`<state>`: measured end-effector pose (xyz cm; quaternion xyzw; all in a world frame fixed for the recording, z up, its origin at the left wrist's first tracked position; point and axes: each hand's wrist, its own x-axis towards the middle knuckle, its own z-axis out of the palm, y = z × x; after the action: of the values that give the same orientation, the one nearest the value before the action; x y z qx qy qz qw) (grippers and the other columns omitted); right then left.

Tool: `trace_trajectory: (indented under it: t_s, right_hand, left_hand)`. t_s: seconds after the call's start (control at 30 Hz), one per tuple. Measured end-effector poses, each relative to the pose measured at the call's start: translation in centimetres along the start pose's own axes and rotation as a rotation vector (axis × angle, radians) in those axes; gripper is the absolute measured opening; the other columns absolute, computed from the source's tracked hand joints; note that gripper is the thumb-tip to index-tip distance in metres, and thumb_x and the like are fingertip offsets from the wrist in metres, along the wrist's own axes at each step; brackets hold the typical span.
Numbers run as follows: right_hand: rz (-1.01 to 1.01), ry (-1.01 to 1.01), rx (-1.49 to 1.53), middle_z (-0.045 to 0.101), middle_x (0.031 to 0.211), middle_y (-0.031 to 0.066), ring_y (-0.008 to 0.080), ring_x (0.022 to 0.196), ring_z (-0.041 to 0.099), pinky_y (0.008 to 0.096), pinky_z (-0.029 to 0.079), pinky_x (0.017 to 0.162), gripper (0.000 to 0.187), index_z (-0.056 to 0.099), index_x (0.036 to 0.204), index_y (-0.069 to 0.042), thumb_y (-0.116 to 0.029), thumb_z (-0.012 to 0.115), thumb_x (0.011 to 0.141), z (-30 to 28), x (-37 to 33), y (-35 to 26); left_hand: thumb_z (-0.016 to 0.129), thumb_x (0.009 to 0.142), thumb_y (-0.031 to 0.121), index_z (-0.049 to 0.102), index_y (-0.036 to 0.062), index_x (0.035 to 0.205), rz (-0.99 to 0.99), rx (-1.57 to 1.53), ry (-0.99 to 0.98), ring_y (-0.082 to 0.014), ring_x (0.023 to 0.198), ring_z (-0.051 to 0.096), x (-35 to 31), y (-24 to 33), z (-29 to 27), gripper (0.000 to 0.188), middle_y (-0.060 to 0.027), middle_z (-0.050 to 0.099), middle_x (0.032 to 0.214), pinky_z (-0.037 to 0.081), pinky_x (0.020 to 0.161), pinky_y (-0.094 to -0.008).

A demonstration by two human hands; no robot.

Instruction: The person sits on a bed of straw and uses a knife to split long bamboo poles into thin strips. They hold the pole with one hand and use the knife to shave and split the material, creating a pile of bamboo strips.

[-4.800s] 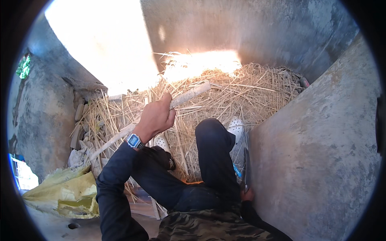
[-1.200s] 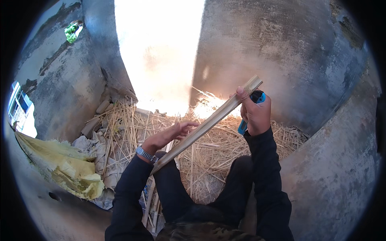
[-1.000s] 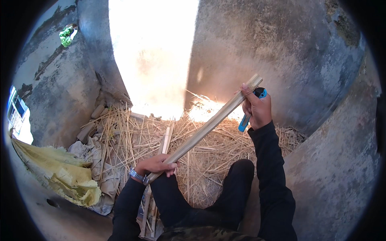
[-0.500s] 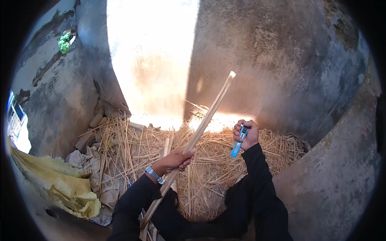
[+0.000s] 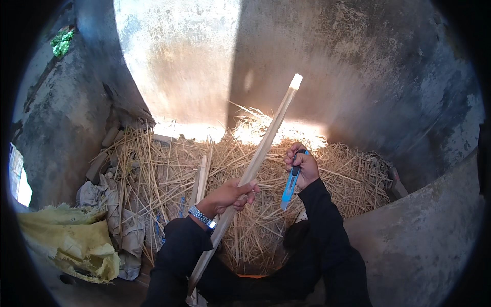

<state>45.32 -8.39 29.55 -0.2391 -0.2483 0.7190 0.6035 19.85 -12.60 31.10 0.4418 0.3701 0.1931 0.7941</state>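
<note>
My left hand (image 5: 231, 196), with a metal watch at its wrist, is closed around a long pale wooden strip (image 5: 267, 140). The strip slants from low beside my left forearm up to a bright cut end in front of the far wall. To the right of it, my right hand (image 5: 306, 173) grips a blue utility knife (image 5: 290, 188) with a dark slider, its tip end pointing down and a little left. The knife and the strip are apart. Whether the blade is out is too small to tell.
Dry straw (image 5: 353, 189) covers the ground ahead of my legs. More wooden strips (image 5: 203, 176) stand behind my left hand. A torn yellow sack (image 5: 76, 240) and a greyish cloth (image 5: 123, 225) lie at left. Concrete walls (image 5: 317, 71) rise ahead and on both sides.
My right hand has moved left, nearer the wooden strip, and the knife hangs more steeply. My left hand still holds the strip. The view has tilted slightly.
</note>
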Motion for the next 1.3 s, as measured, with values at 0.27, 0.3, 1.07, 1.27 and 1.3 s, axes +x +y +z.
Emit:
trace_trajectory:
  t_s: [0.27,0.3,1.07,1.27,1.3]
  right_hand:
    - [0.074,0.168,-0.060,0.055,0.087,0.0123,0.0273,0.084,0.061,0.0431,0.056,0.080,0.023,0.051,0.093,0.000,0.004,0.042,0.072,-1.3,-0.4,0.2]
    - [0.102,0.160,-0.054,0.057,0.088,0.0137,0.0285,0.087,0.062,0.0445,0.056,0.084,0.026,0.052,0.094,0.001,0.006,0.040,0.071,-1.7,-0.7,-0.1]
    - [0.001,-0.024,-0.467,0.058,0.099,0.0087,0.0194,0.099,0.061,0.0321,0.049,0.093,0.039,0.050,0.107,0.001,0.016,0.046,0.072,-1.1,-4.3,3.3]
    - [-0.074,0.009,-0.500,0.056,0.100,0.0063,0.0146,0.097,0.059,0.0290,0.048,0.090,0.030,0.050,0.105,-0.002,0.010,0.047,0.078,-0.5,-4.4,6.3]
    - [-0.060,0.010,-0.501,0.055,0.099,0.0061,0.0147,0.097,0.058,0.0289,0.047,0.089,0.031,0.050,0.104,-0.003,0.011,0.047,0.076,-0.4,-4.4,6.5]
  left_hand:
    - [0.047,0.100,0.036,0.053,0.0041,0.108,0.034,-0.111,0.013,-0.0040,0.047,0.039,0.1,-0.9,-1.5,0.033,-0.0014,0.054,0.070,0.035,0.044,-0.0208]
    - [0.046,0.100,0.037,0.053,0.0041,0.109,0.038,-0.141,0.016,-0.0041,0.048,0.040,0.1,-1.1,-1.6,0.034,-0.0012,0.054,0.070,0.036,0.044,-0.0209]
    - [0.069,0.087,0.017,0.054,0.0020,0.116,0.077,0.100,0.093,-0.0033,0.054,0.048,1.7,-2.0,0.8,0.036,-0.0030,0.063,0.094,0.040,0.045,-0.0180]
    - [0.072,0.084,0.013,0.056,0.0018,0.116,0.081,0.181,0.124,-0.0049,0.063,0.053,2.7,-2.0,2.4,0.038,-0.0038,0.063,0.099,0.042,0.047,-0.0188]
    - [0.072,0.083,0.012,0.056,0.0020,0.116,0.074,0.201,0.110,-0.0048,0.063,0.053,2.8,-2.0,2.5,0.038,-0.0038,0.064,0.099,0.042,0.047,-0.0184]
